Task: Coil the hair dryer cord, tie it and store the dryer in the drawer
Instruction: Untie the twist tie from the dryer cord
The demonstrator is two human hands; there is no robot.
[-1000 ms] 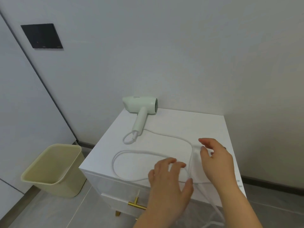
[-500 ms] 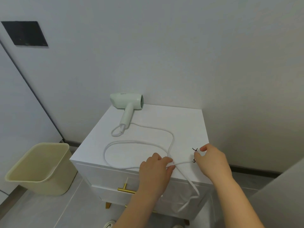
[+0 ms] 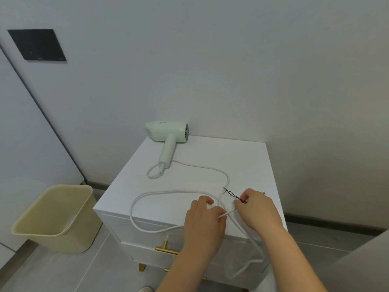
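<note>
Far left of both hands, a bin (image 3: pixel 54 218) stands on the floor. The dryer (image 3: pixel 168 135) lies well beyond the left hand (image 3: pixel 205 220), at the cabinet's (image 3: pixel 242 157) back edge. Its cord (image 3: pixel 147 197) loops across the top toward the hands and hangs over the front edge under the right hand (image 3: pixel 257 209). The left hand pinches the cord where strands cross. The right hand, just beside it, pinches what looks like a thin black twist tie (image 3: pixel 231 193). Below the left hand, a gold handle (image 3: pixel 166 249) sits on the closed drawer (image 3: pixel 147 237).
</note>
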